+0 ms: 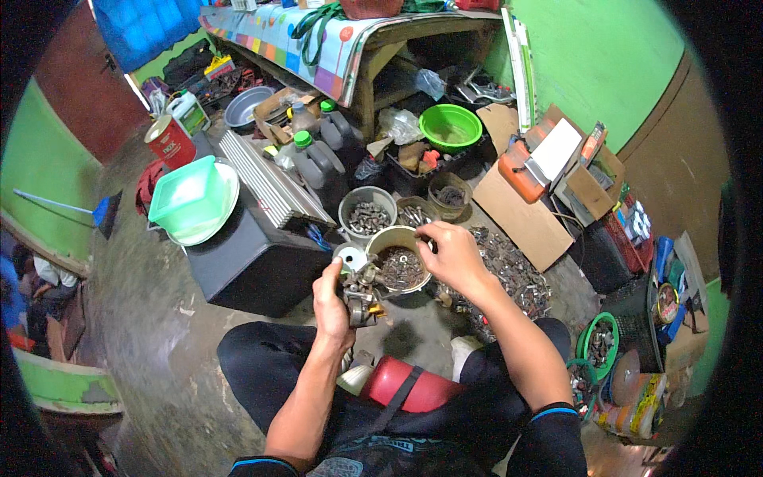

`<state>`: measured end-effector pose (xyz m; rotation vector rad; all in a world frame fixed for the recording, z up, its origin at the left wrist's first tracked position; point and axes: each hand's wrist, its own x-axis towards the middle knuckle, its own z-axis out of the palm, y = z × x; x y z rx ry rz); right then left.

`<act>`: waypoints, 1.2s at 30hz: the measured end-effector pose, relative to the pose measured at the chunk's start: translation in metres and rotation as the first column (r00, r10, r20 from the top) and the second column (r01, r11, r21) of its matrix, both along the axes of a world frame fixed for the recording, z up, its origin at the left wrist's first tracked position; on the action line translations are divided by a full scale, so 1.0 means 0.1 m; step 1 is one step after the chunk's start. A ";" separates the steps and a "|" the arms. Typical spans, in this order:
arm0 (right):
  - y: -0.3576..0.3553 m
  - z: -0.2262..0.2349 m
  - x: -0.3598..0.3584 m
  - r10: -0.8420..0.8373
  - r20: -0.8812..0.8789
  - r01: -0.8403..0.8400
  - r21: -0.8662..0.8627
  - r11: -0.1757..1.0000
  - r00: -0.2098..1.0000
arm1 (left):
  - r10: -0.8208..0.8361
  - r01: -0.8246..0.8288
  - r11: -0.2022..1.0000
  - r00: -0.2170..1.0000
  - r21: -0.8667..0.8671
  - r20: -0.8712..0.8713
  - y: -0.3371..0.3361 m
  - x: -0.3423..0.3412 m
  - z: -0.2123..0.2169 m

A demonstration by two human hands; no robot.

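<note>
Currently left hand (330, 296) clamped on metal part (362, 298), steadying it; right hand (453, 254) fingertips pinched together over washer tin (400, 266) at 12 o'clock, contents unclear.

Even, fairly bright daylight is filling the scene, with colours showing strongly on the green wall (612, 56) and the green bowl (451, 126). A soft shadow is lying on the concrete floor (159, 318) below the hands, and the space beneath the table (334, 40) is staying dim. The fisheye lens is bending straight edges and darkening the corners to black, while the centre is looking sharp.
</note>
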<state>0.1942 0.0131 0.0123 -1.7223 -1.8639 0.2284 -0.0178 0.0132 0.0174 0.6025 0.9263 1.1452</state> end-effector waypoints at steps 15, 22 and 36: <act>-0.40 0.58 -0.31 0.477 -0.225 -0.386 0.352 0.853 0.850 | -0.006 0.170 0.923 0.904 0.345 -0.428 -0.13 0.02 0.12; -0.41 0.56 -0.34 0.473 -0.185 -0.427 0.239 0.872 0.862 | 0.020 0.261 0.880 0.814 0.397 -0.580 -0.15 0.02 0.08; -0.40 0.53 -0.28 0.574 -0.062 -0.567 0.102 0.817 0.816 | -0.060 0.373 0.879 0.706 0.299 -0.705 -0.17 0.05 0.13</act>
